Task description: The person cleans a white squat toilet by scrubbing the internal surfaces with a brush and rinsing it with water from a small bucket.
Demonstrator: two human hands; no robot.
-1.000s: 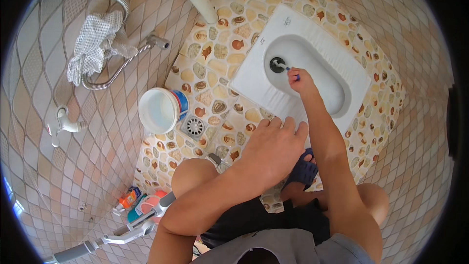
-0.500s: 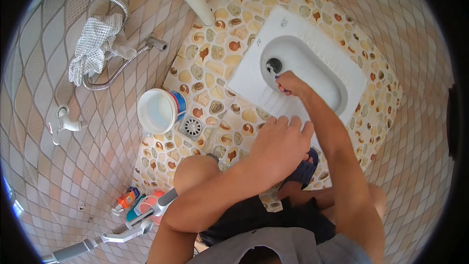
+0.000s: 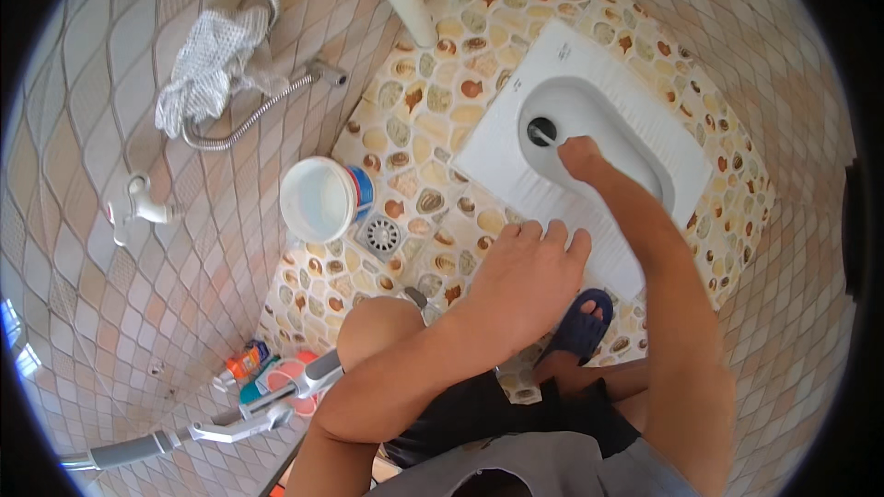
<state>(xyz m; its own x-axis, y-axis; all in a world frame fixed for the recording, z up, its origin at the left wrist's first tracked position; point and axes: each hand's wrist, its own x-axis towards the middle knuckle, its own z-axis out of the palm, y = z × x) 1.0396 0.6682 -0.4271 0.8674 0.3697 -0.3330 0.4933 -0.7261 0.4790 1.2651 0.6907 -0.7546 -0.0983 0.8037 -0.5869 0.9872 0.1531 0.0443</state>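
Observation:
A white squat toilet pan [image 3: 493, 145] is set in the floor ahead of me. My right hand [image 3: 582, 159] is closed over its bowl around the pale handle of a toilet brush [image 3: 545, 136]. The handle slants down into the dark drain hole [image 3: 540, 132], and the brush's head is hidden there. My left hand [image 3: 529, 276] hangs in the air nearer to me, back upward, its fingers loosely bent and a little apart. It holds nothing I can see, and its forearm crosses over my knee.
A white bucket [image 3: 318, 200] stands left beside a square floor drain [image 3: 380, 236]. On the left wall are a tap [image 3: 138, 210] and a metal hose [image 3: 249, 133] with a white mesh cloth [image 3: 214, 64]. Bottles [image 3: 244, 364] and a grey pole [image 3: 138, 451] are lower left.
My right hand has shifted slightly right and turned, with the brush handle still in the drain hole. The whole view has swung a little; my left hand stays nearly where it was.

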